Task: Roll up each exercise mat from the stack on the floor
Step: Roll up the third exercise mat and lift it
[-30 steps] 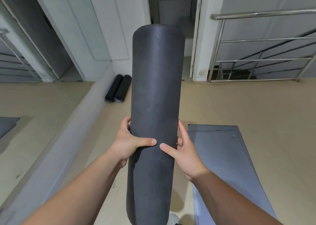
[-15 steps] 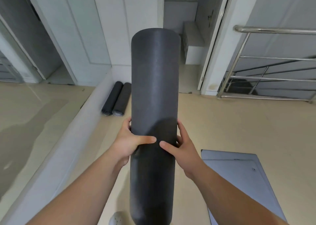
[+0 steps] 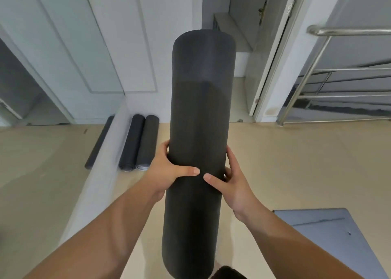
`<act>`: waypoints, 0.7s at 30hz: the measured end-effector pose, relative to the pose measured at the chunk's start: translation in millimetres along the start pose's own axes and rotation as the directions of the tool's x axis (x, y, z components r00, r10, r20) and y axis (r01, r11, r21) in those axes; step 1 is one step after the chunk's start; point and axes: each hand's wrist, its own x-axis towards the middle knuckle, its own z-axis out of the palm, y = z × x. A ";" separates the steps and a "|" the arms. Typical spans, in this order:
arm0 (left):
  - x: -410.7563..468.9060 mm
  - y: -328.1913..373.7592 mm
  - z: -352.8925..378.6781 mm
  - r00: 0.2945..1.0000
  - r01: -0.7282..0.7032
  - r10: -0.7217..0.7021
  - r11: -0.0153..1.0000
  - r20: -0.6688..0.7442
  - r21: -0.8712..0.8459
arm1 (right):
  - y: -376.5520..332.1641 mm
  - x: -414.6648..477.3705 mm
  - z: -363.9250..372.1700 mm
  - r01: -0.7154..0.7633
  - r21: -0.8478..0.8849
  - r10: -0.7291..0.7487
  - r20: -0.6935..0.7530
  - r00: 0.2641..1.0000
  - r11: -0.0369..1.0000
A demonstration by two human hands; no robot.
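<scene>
A dark grey rolled exercise mat [image 3: 201, 100] stands upright in the air in front of me, filling the middle of the view. My left hand [image 3: 167, 172] grips its left side at mid height, thumb across the front. My right hand [image 3: 230, 185] grips the right side at the same height, its thumb tip close to the left thumb. A flat grey mat [image 3: 330, 236] lies on the floor at the lower right. Three rolled mats [image 3: 137, 143] lie side by side on the floor by the far wall.
A low grey wall [image 3: 95, 189] runs diagonally on the left, past the rolled mats. White doors [image 3: 101, 45] fill the back wall. An open doorway [image 3: 243, 67] lies ahead, and a steel stair railing [image 3: 313, 71] stands at the right. The floor is beige.
The view has moved forward toward the far wall. The rolled mats and doorway look nearer, and the flat mat has slid to the lower right. Both hands keep the same grip.
</scene>
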 end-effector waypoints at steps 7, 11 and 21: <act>181.1 45.8 -30.2 0.996 0.044 -0.046 0.999 -0.082 -0.019 | -35.2 206.7 10.7 -0.029 -0.051 0.033 0.081 0.996 0.998; 265.9 72.6 -56.7 0.990 0.050 -0.055 0.998 -0.126 -0.042 | -56.3 306.0 20.0 -0.066 -0.073 0.074 0.121 0.990 0.995; 497.2 58.6 -147.2 0.982 0.176 -0.183 0.974 -0.039 -0.140 | -46.0 526.5 86.1 -0.156 -0.145 0.164 0.042 0.986 0.977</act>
